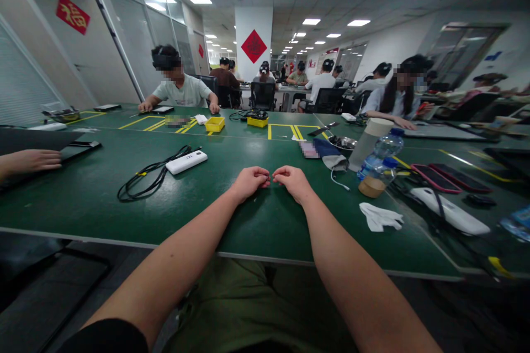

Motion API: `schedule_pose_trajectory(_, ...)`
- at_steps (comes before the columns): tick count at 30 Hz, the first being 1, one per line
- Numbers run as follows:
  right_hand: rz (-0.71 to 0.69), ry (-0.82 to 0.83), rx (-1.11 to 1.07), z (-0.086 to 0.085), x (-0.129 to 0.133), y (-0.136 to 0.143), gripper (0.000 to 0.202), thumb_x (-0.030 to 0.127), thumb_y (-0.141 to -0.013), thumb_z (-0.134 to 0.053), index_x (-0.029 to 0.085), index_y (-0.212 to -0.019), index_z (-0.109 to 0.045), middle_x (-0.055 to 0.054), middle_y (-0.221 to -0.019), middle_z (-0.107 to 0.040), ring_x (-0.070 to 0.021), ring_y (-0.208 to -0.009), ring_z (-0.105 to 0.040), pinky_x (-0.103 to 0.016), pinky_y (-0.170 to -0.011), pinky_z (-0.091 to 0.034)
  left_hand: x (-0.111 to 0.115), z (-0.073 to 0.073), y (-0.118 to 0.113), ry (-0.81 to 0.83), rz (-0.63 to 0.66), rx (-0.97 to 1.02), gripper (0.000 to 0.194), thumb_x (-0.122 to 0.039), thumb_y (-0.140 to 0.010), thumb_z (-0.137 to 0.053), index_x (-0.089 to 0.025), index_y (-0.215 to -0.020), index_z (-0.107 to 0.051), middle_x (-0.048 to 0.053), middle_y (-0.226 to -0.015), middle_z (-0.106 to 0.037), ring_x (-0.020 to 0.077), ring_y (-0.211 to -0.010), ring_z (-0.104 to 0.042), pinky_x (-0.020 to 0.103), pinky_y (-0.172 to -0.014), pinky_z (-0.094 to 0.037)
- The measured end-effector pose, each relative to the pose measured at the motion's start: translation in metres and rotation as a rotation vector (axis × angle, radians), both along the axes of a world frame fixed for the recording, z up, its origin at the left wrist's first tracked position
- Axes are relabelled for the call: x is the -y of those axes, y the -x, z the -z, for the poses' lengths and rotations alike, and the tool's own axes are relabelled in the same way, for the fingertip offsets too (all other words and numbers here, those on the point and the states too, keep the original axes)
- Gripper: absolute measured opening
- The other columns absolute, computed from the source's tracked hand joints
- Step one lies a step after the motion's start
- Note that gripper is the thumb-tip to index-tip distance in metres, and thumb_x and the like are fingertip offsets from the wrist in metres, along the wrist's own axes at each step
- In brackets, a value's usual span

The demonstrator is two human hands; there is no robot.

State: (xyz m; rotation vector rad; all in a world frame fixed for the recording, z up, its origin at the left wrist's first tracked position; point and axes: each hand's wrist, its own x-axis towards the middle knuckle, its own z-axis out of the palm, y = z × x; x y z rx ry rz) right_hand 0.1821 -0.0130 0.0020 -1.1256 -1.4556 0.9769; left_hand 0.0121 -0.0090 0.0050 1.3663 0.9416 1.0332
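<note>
Both forearms reach over the green table [199, 220], and the hands face each other near its middle. My left hand [250, 182] has its fingers curled and pressed together; anything between them is too small to make out. Just right of it, a small gap apart, my right hand [292, 181] is bent into a similar pinch, its fingertips pointing at the left ones. A white power bank [186, 162] with a coiled black cable [143, 181] lies to the left of my hands.
Right: a crumpled white glove [381, 217], plastic bottles [375, 176], a grey-white cylinder [368, 143], phones [436, 177], another white power bank [450, 210] and a metal bowl [343, 143]. Yellow trays [215, 124] stand farther back. Another person's hand [37, 160] is at the left edge; people sit across the table.
</note>
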Motion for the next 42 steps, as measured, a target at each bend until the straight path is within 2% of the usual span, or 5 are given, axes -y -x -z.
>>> schedule_pose_trajectory(9, -0.044, 0.048, -0.124, 0.0003, 0.0006, 0.0020, 0.026, 0.017, -0.061, -0.066, 0.016, -0.087, -0.067, -0.001, -0.077, -0.068, -0.0119, -0.067, -0.061, -0.024, -0.061, -0.047, 0.0001, 0.0002, 0.0005, 0.035, -0.013, 0.060, 0.016, -0.008, -0.074, -0.061, -0.011, -0.089, -0.061, 0.006, -0.078, -0.068, 0.0125, -0.068, -0.066, 0.027, -0.071, -0.054)
schedule_pose_trajectory(13, -0.087, 0.126, -0.191, -0.0001, 0.0024, 0.0035, 0.017, 0.015, -0.059, -0.070, 0.014, -0.075, -0.065, -0.002, -0.069, -0.066, -0.0123, -0.063, -0.062, -0.024, -0.060, -0.049, -0.0003, 0.0008, 0.0016, 0.048, 0.007, 0.056, 0.020, -0.012, -0.073, -0.064, -0.011, -0.093, -0.062, 0.005, -0.073, -0.069, 0.0130, -0.068, -0.066, 0.028, -0.072, -0.054)
schedule_pose_trajectory(24, -0.137, 0.334, -0.354, -0.0004, 0.0006, -0.0011, 0.007, 0.014, -0.074, -0.064, 0.012, -0.080, -0.067, -0.011, -0.079, -0.071, -0.0166, -0.075, -0.068, -0.029, -0.075, -0.056, -0.0017, -0.0040, 0.0034, 0.196, -0.014, 0.131, 0.014, -0.016, -0.081, -0.055, -0.011, -0.088, -0.065, 0.009, -0.077, -0.070, 0.0161, -0.071, -0.068, 0.027, -0.070, -0.056)
schedule_pose_trajectory(31, -0.118, 0.339, -0.350, 0.0009, 0.0003, -0.0001, 0.013, 0.004, -0.072, -0.061, 0.011, -0.081, -0.067, -0.012, -0.083, -0.071, -0.0180, -0.080, -0.069, -0.030, -0.078, -0.056, 0.0019, -0.0057, 0.0025, 0.185, -0.005, 0.134, 0.017, -0.003, -0.074, -0.059, -0.010, -0.089, -0.064, 0.008, -0.078, -0.070, 0.0144, -0.073, -0.068, 0.026, -0.076, -0.055)
schedule_pose_trajectory(42, -0.137, 0.292, -0.330, -0.0002, 0.0016, -0.0002, 0.018, 0.004, -0.068, -0.066, 0.012, -0.084, -0.067, -0.010, -0.085, -0.071, -0.0175, -0.078, -0.070, -0.028, -0.075, -0.057, -0.0034, 0.0022, 0.0041, 0.117, 0.023, 0.105, 0.018, -0.006, -0.076, -0.060, -0.009, -0.094, -0.062, 0.009, -0.081, -0.069, 0.0129, -0.070, -0.067, 0.026, -0.074, -0.055)
